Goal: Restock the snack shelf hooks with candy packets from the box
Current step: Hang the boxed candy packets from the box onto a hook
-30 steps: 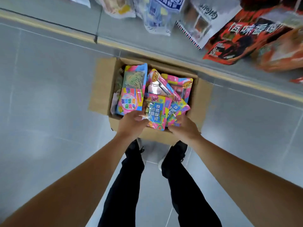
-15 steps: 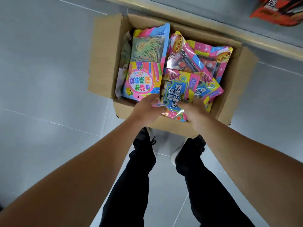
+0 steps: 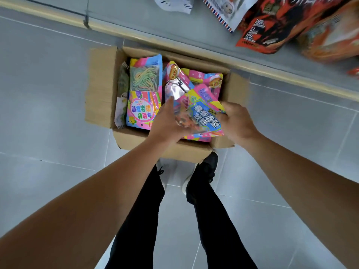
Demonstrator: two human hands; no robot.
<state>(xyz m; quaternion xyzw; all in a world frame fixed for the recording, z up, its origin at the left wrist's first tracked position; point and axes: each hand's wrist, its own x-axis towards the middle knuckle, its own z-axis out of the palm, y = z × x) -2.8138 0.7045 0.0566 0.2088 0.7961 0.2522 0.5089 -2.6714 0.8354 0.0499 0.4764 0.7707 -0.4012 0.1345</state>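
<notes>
While over box (image 3: 101,88), candy packet (image 3: 206,115) held between hands: left hand (image 3: 167,121), right hand (image 3: 238,121).

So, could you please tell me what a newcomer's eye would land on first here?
Probably the open cardboard box on the grey floor, crammed with bright pink and blue candy packets. Over its near side, the left hand and right hand hold a blue-labelled packet between them. Red snack bags hang at the upper right.
</notes>
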